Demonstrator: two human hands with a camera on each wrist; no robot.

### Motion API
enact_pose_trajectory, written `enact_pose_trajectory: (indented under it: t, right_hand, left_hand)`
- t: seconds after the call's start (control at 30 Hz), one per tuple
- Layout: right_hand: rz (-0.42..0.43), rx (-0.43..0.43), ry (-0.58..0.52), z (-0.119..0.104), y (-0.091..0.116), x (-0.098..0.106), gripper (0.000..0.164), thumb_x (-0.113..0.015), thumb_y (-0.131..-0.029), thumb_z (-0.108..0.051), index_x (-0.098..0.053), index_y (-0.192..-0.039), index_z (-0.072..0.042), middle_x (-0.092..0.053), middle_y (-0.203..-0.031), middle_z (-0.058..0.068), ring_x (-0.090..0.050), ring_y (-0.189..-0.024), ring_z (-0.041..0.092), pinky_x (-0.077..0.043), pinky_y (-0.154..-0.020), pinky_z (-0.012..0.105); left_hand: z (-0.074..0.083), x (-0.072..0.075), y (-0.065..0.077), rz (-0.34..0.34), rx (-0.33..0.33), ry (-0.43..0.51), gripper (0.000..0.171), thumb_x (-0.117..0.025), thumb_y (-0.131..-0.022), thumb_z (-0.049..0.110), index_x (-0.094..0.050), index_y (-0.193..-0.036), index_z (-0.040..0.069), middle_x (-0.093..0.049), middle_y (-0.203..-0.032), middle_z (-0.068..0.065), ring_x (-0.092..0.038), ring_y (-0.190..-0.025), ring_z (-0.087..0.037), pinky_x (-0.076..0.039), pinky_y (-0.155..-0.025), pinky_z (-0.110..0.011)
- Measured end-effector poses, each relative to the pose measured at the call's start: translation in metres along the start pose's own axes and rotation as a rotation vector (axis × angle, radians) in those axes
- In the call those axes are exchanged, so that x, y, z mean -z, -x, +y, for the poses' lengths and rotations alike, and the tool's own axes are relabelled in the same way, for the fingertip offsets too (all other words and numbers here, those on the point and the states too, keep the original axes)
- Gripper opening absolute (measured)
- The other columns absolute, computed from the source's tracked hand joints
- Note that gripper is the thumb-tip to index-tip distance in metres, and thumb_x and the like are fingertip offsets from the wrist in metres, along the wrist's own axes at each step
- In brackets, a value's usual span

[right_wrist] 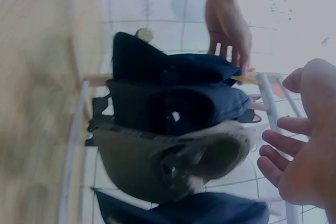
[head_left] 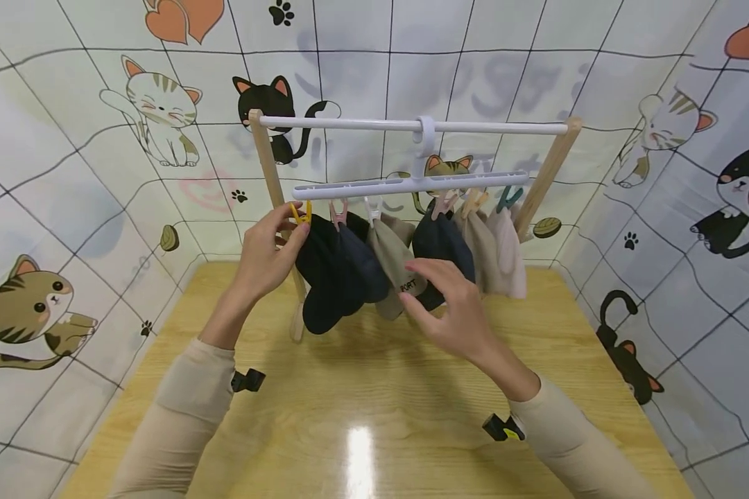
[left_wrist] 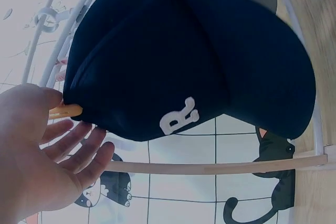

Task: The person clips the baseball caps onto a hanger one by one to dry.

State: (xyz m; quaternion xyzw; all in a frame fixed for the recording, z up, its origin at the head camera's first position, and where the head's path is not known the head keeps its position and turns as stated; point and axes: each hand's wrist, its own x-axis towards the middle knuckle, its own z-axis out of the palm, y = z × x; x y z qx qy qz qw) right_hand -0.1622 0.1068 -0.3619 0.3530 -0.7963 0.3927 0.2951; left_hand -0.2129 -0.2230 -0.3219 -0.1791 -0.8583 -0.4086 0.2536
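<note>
At the left end of the white hanger, my left hand pinches a yellow clothespin between thumb and fingers. From it hangs a very dark baseball cap, whose white letter and curved brim show in the left wrist view. Beside that cap hang a navy cap on a pink clothespin and a grey-beige cap with dark lettering on a white clothespin. My right hand holds nothing; its fingers are spread apart in front of the grey-beige cap.
The hanger hooks over the white rod of a wooden-legged rack. Farther right hang a dark navy cap, a beige one and a pale pink item, each clipped. Below is a wooden table; cat-print walls surround it.
</note>
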Motion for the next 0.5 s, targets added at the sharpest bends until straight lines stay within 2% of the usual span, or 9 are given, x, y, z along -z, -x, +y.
enact_pose_trajectory:
  t: [0.13, 0.23, 0.3, 0.37, 0.43, 0.5]
  right_hand:
    - [-0.02, 0.066, 0.014, 0.005, 0.014, 0.001, 0.049, -0.076, -0.091, -0.026, -0.067, -0.133, -0.003, -0.068, -0.136, 0.012, -0.059, -0.131, 0.028, -0.046, -0.111, 0.036]
    - [-0.022, 0.134, 0.018, 0.008, 0.023, 0.002, 0.052, -0.072, -0.095, -0.034, -0.066, -0.133, 0.0, -0.066, -0.135, 0.018, -0.058, -0.13, 0.033, -0.043, -0.114, 0.032]
    - [-0.029, 0.181, 0.03, 0.01, 0.029, 0.003, 0.054, -0.069, -0.097, -0.039, -0.065, -0.134, 0.001, -0.066, -0.134, 0.02, -0.058, -0.13, 0.035, -0.041, -0.116, 0.032]
    - [-0.052, 0.212, 0.058, 0.012, 0.035, 0.004, 0.057, -0.066, -0.098, -0.043, -0.064, -0.137, 0.0, -0.065, -0.135, 0.021, -0.057, -0.131, 0.036, -0.039, -0.118, 0.035]
    - [-0.086, 0.229, 0.092, 0.014, 0.041, 0.006, 0.06, -0.063, -0.099, -0.046, -0.061, -0.14, -0.003, -0.064, -0.139, 0.02, -0.055, -0.134, 0.036, -0.039, -0.118, 0.039]
    - [-0.128, 0.23, 0.131, 0.016, 0.047, 0.007, 0.063, -0.06, -0.099, -0.05, -0.058, -0.145, -0.007, -0.061, -0.145, 0.017, -0.052, -0.138, 0.036, -0.038, -0.118, 0.044]
  left_hand:
    - [0.002, -0.003, 0.006, 0.063, -0.016, -0.008, 0.054, -0.063, -0.103, 0.028, -0.047, -0.153, 0.014, -0.062, -0.143, -0.011, -0.064, -0.125, -0.029, -0.055, -0.1, -0.049]
    - [0.008, -0.007, 0.014, 0.175, -0.095, -0.056, 0.061, -0.065, -0.101, 0.025, -0.043, -0.156, 0.012, -0.054, -0.152, -0.012, -0.055, -0.137, -0.03, -0.046, -0.11, -0.054]
    - [0.015, -0.01, 0.019, 0.24, -0.188, -0.108, 0.06, -0.064, -0.099, 0.024, -0.045, -0.154, 0.008, -0.051, -0.156, -0.012, -0.049, -0.142, -0.031, -0.04, -0.115, -0.055]
    - [0.024, -0.013, 0.026, 0.286, -0.295, -0.157, 0.059, -0.064, -0.097, 0.024, -0.049, -0.151, 0.005, -0.053, -0.154, -0.014, -0.049, -0.142, -0.033, -0.038, -0.116, -0.055]
    - [0.034, -0.018, 0.034, 0.29, -0.404, -0.192, 0.058, -0.065, -0.095, 0.025, -0.054, -0.147, 0.004, -0.056, -0.15, -0.016, -0.05, -0.141, -0.035, -0.037, -0.118, -0.055]
    - [0.043, -0.023, 0.042, 0.259, -0.495, -0.216, 0.056, -0.065, -0.095, 0.026, -0.056, -0.145, 0.003, -0.058, -0.148, -0.018, -0.05, -0.142, -0.037, -0.037, -0.118, -0.055]
